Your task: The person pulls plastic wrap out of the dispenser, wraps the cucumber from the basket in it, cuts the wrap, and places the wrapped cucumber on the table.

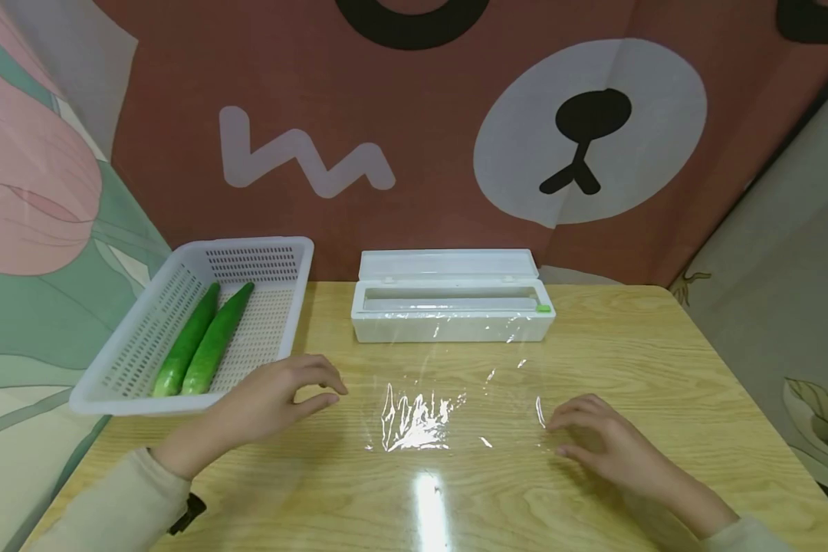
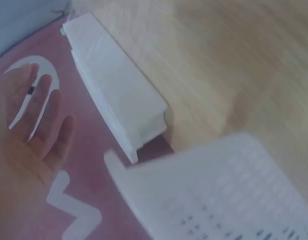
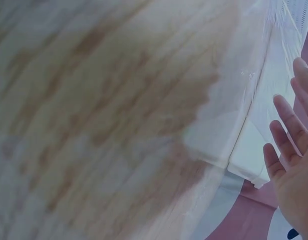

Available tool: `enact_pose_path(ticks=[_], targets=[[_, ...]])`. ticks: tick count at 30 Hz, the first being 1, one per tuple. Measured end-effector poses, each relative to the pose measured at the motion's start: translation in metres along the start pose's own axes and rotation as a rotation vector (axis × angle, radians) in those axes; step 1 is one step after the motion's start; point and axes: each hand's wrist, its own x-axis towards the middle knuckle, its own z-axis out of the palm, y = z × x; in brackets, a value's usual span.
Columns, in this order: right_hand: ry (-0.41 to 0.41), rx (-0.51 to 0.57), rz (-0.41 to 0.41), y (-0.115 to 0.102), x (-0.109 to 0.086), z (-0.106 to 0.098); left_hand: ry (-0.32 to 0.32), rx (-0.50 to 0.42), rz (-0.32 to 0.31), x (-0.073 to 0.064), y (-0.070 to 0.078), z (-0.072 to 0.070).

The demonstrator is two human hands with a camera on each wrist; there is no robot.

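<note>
A sheet of clear cling film [image 1: 421, 422] lies over the table, drawn out from a white cling film box [image 1: 455, 330] with its lid raised. Inside the box sits a pale roll [image 1: 448, 303], and a small green piece [image 1: 543, 308] shows at its right end. My left hand [image 1: 283, 395] hovers with loose fingers between the basket and the film's left side, holding nothing. By the film's right edge is my right hand [image 1: 607, 441], its fingertips close to that edge. The right wrist view shows this hand's fingers [image 3: 289, 115] spread and relaxed.
At the left stands a white perforated basket [image 1: 297, 307] with two cucumbers [image 1: 217, 337] in it. A patterned cloth [image 1: 421, 115] with a bear face hangs behind the wooden table [image 1: 648, 345]. Light glares off the tabletop in front.
</note>
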Motion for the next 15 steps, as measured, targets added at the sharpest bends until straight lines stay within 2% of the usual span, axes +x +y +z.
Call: enact_pose_path(ticks=[6,8,15], targets=[[0.017,0.002,0.000,-0.001,0.000,0.000,0.035,-0.245,-0.102,0.004,-0.008,-0.018],[0.022,-0.002,0.002,-0.001,0.000,0.000,0.046,-0.301,-0.129,0.005,-0.011,-0.023],[0.037,0.000,-0.002,-0.001,0.003,-0.001,0.089,-0.301,-0.215,0.010,-0.025,-0.046]])
